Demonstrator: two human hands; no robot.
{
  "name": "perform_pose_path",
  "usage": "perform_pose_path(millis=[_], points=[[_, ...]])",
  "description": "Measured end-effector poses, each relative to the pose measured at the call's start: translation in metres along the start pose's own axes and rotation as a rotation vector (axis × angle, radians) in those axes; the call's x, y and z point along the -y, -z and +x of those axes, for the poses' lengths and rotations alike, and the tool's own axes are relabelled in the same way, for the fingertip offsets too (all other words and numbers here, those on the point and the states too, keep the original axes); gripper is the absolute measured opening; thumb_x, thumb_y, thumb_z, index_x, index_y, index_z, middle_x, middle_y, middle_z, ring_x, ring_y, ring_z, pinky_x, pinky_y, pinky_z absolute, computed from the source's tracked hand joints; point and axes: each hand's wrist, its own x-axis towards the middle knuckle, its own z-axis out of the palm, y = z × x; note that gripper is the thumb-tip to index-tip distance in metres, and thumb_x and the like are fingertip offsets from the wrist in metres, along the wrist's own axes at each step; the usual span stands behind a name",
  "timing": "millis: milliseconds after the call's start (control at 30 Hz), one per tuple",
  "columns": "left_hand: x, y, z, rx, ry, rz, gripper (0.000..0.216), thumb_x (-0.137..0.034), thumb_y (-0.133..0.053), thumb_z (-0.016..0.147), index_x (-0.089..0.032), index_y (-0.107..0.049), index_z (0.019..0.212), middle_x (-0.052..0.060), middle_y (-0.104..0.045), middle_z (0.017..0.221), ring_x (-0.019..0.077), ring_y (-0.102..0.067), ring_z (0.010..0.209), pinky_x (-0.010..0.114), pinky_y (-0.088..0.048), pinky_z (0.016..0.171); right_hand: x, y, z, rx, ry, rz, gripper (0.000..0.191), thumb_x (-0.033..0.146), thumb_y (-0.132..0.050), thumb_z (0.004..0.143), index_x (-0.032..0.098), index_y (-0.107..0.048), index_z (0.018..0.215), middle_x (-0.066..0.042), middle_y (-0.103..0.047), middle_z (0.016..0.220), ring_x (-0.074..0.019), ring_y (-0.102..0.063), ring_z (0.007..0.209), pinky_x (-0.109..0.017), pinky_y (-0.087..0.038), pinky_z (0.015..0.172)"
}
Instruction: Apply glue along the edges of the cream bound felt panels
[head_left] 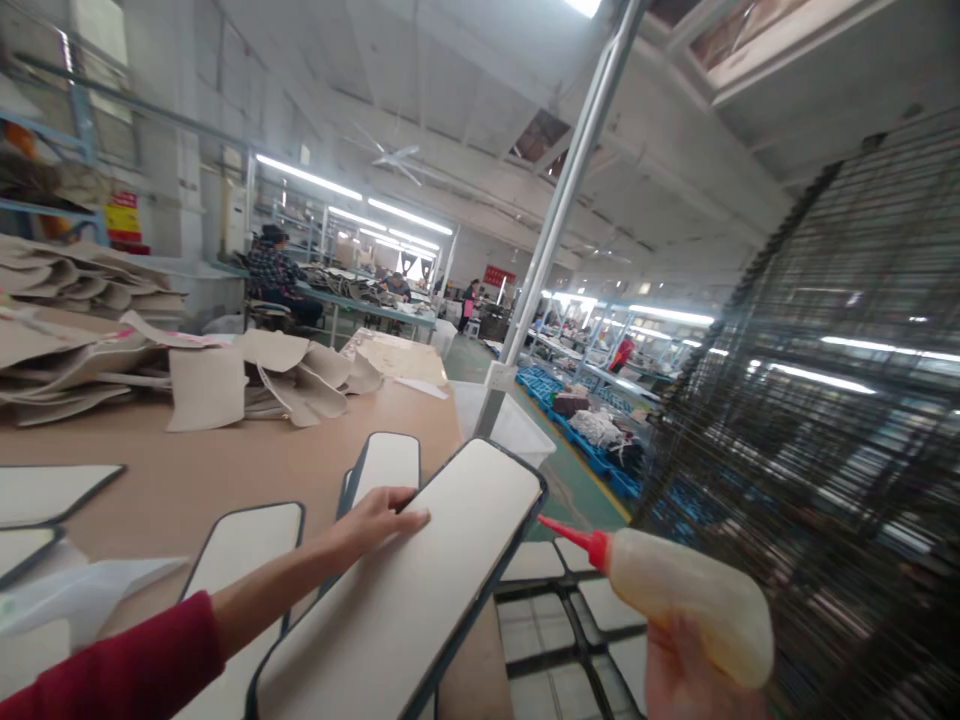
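My left hand (386, 520) grips the left edge of a long white panel (420, 570) with rounded corners and a dark rim, thumb on its face. The panel is tilted up off the table. My right hand (690, 665) is wrapped round a translucent squeeze bottle (690, 595) with a yellowish content and a red nozzle. The nozzle's tip points left, close to the panel's right edge near its far corner; whether it touches, I cannot tell. Similar dark-rimmed panels lie under and beside it, among them one (247, 550) to the left of the held panel.
Stacked beige sheets (202, 385) cover the back left of the brown table (360, 415). A metal post (555, 220) rises at its far right corner, by a white bin (517, 425). White pieces lie on a dark-framed rack (540, 625) to the right. A wire mesh rack (825, 350) stands further right. Co-workers sit behind.
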Motion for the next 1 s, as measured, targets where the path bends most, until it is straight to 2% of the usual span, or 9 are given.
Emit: perform_pose_path(millis=[133,233,333,433,533,600,700,867,1000], points=[[-0.011,-0.002,-0.009,0.046,-0.037,0.038,0.044,-0.049,-0.071,0.065,-0.013,-0.07,0.091,0.004,-0.072,0.082,0.0256,-0.065,0.082,0.029,-0.048,0.071,-0.001,-0.003,0.003,-0.01,0.067,-0.072,0.04,0.054,-0.071,0.071,0.016,-0.063,0.081,-0.009,-0.06,0.069,-0.0297,-0.063,0.071,-0.04,-0.053,0.055],[-0.016,-0.004,-0.012,0.083,-0.03,-0.008,0.047,-0.048,-0.072,0.065,-0.013,-0.071,0.096,0.005,-0.072,0.083,0.0254,-0.065,0.081,0.029,-0.049,0.07,-0.003,-0.002,0.006,0.009,0.085,-0.085,0.035,0.048,-0.072,0.072,0.015,-0.064,0.079,-0.011,-0.061,0.069,-0.0285,-0.062,0.065,-0.038,-0.051,0.049],[-0.015,-0.005,-0.012,0.113,-0.004,-0.07,0.051,-0.048,-0.073,0.064,-0.013,-0.07,0.1,0.006,-0.073,0.084,0.0249,-0.066,0.079,0.029,-0.05,0.069,-0.007,0.003,0.009,0.077,0.088,-0.064,0.037,0.049,-0.074,0.07,0.015,-0.064,0.078,-0.01,-0.062,0.07,-0.0278,-0.061,0.063,-0.04,-0.052,0.048],[-0.01,-0.005,-0.01,0.125,0.023,-0.103,0.052,-0.047,-0.075,0.063,-0.012,-0.07,0.101,0.007,-0.074,0.085,0.0237,-0.067,0.077,0.029,-0.051,0.067,-0.011,0.005,0.005,0.131,-0.013,0.01,0.042,0.05,-0.079,0.063,0.015,-0.063,0.078,-0.01,-0.064,0.071,-0.028,-0.063,0.065,-0.041,-0.055,0.05],[-0.007,-0.005,-0.008,0.128,0.044,-0.139,0.05,-0.044,-0.075,0.064,-0.012,-0.07,0.102,0.007,-0.074,0.085,0.0219,-0.067,0.074,0.027,-0.051,0.066,-0.014,0.001,-0.007,0.094,-0.169,0.142,0.05,0.051,-0.082,0.058,0.014,-0.063,0.084,-0.012,-0.067,0.085,-0.0282,-0.065,0.072,-0.039,-0.058,0.055],[-0.006,-0.005,-0.007,0.124,0.059,-0.158,0.049,-0.043,-0.076,0.064,-0.011,-0.07,0.101,0.007,-0.074,0.084,0.0209,-0.067,0.073,0.027,-0.051,0.065,-0.015,-0.002,-0.016,0.099,-0.289,0.244,0.054,0.05,-0.083,0.055,0.014,-0.062,0.09,-0.011,-0.067,0.09,-0.0262,-0.065,0.073,-0.037,-0.058,0.057],[-0.007,-0.006,-0.007,0.122,0.08,-0.179,0.049,-0.042,-0.077,0.063,-0.011,-0.07,0.1,0.007,-0.075,0.084,0.0209,-0.067,0.073,0.027,-0.051,0.065,-0.017,-0.005,-0.026,0.113,-0.445,0.394,0.053,0.041,-0.086,0.052,0.017,-0.061,0.093,-0.006,-0.065,0.088,-0.0206,-0.063,0.068,-0.032,-0.057,0.057],[-0.009,-0.006,-0.006,0.118,0.06,-0.171,0.045,-0.041,-0.077,0.063,-0.01,-0.071,0.095,0.007,-0.074,0.081,0.0189,-0.066,0.068,0.025,-0.051,0.062,-0.017,-0.004,-0.035,0.167,-0.469,0.375,0.055,0.038,-0.085,0.056,0.018,-0.058,0.1,-0.01,-0.063,0.095,-0.0227,-0.063,0.075,-0.035,-0.057,0.062],[-0.008,-0.005,-0.002,0.115,0.066,-0.184,0.044,-0.041,-0.078,0.061,-0.011,-0.072,0.093,0.007,-0.074,0.078,0.0179,-0.066,0.066,0.024,-0.05,0.06,-0.005,-0.002,-0.038,0.182,-0.368,0.254,0.056,0.051,-0.085,0.054,0.017,-0.058,0.089,-0.01,-0.061,0.086,-0.0207,-0.06,0.07,-0.03,-0.055,0.056]])
